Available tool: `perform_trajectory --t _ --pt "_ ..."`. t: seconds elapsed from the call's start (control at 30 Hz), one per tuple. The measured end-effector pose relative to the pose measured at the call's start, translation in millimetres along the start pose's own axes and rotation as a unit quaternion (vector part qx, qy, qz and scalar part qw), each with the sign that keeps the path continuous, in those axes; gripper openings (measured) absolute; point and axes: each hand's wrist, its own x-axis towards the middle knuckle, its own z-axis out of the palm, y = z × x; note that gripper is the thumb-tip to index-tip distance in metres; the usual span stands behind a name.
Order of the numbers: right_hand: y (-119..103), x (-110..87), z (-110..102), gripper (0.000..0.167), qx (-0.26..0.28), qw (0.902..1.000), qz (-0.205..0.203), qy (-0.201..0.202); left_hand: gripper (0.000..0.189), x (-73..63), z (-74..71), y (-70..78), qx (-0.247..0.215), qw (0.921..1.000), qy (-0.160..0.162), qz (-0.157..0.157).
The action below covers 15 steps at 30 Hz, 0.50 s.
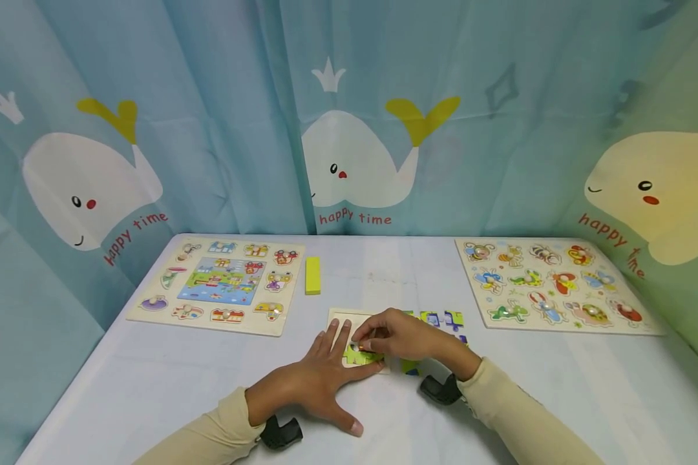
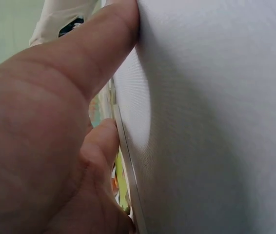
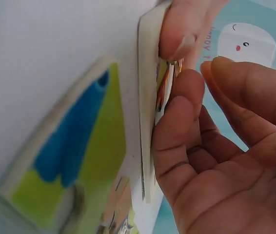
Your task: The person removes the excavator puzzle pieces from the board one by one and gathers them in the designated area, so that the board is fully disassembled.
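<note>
A small jigsaw board (image 1: 337, 314) with a pale frame lies on the table, green pieces (image 1: 355, 356) showing inside it. My left hand (image 1: 320, 384) spreads over its left and near edges, fingers straight, thumb on the cloth. From the right, my right hand (image 1: 404, 336) reaches over the board with bent fingers. Its lower fingertips touch a picture piece (image 3: 164, 90) at the board's surface in the right wrist view, and thumb and forefinger come close together above. Whether these fingers pinch a piece, I cannot tell. A loose green-and-blue piece (image 3: 79, 146) lies beside the board.
More loose jigsaw pieces (image 1: 454, 318) lie right of the board, partly behind my right wrist. A vehicle peg puzzle (image 1: 291, 284) stands back left, an insect peg puzzle (image 1: 535, 287) back right. A yellow block (image 1: 313, 276) sits between. A whale-printed curtain (image 1: 238, 161) closes off the back.
</note>
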Motion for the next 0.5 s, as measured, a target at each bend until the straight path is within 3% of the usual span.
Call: perform_trajectory --t 0.5 --pt "1.6 -0.8 5.7 0.028 0.038 0.9992 -0.006 0.006 0.091 -2.5 -1.4 4.3 -0.009 0.9998 0.000 -0.016"
